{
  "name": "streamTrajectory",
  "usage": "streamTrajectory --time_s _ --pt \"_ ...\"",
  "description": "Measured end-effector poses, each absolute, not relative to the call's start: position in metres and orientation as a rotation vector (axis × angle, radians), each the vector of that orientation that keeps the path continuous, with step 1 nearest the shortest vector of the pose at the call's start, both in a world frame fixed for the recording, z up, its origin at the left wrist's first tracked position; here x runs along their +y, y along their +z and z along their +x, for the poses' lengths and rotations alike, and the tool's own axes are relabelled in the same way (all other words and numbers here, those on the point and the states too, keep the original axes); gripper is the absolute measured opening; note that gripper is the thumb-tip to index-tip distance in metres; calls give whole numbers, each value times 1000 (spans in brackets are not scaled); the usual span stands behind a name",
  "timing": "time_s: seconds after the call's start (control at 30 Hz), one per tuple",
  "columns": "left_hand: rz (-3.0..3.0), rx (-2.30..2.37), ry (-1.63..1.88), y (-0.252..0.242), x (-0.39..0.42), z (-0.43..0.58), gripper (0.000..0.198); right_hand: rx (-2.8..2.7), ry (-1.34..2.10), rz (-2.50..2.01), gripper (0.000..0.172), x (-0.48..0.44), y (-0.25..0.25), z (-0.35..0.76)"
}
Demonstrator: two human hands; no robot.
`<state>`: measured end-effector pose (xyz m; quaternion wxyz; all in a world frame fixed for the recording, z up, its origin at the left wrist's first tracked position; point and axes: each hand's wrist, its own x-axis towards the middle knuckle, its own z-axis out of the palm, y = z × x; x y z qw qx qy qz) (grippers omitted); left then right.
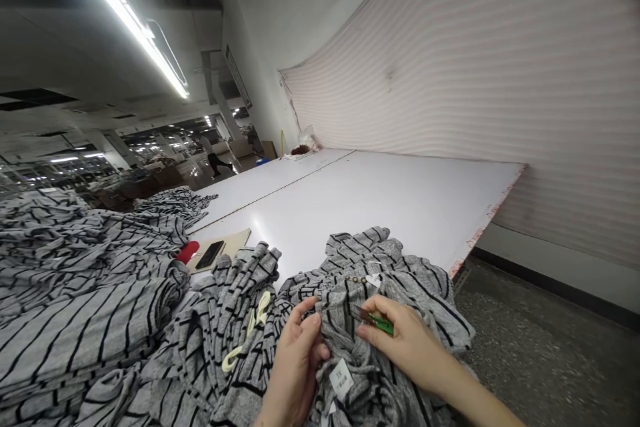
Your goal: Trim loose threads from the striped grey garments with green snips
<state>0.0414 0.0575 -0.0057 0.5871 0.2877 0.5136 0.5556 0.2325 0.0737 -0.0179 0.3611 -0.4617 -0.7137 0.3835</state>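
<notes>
A grey garment with black stripes (415,287) lies bunched in front of me, with several small buttons (355,279) and a white tag (341,379) on it. My left hand (300,350) is closed on the garment's fabric, its fingers curled; the exact pinch is partly hidden. In my right hand (403,337) is a pair of green-handled thread snips (380,323), gripped between thumb and fingers. The snips' blades point left, over the garment and towards the left hand. Pale yellow ties (257,313) lie on more striped cloth left of my left hand.
Heaps of striped garments (75,320) fill the left side. A black phone (210,254) rests on a beige pad beside a red round object (188,252). The white table (380,193) reaches towards striped sheeting (465,80) on the wall. A person (215,157) is far off.
</notes>
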Motion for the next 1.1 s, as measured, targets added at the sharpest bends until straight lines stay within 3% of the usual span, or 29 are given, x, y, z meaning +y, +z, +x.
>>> streamTrajectory --time_s 0.33,0.63,1.1 --pt "787 1291 1319 -3 50 48 44 -2074 376 -1164 19 74 -15 211" --pt "934 1379 1305 -3 50 51 42 -2068 451 -1206 16 78 -12 217" --pt "943 1317 1366 -7 46 57 62 -1986 561 -1199 17 79 -16 223"
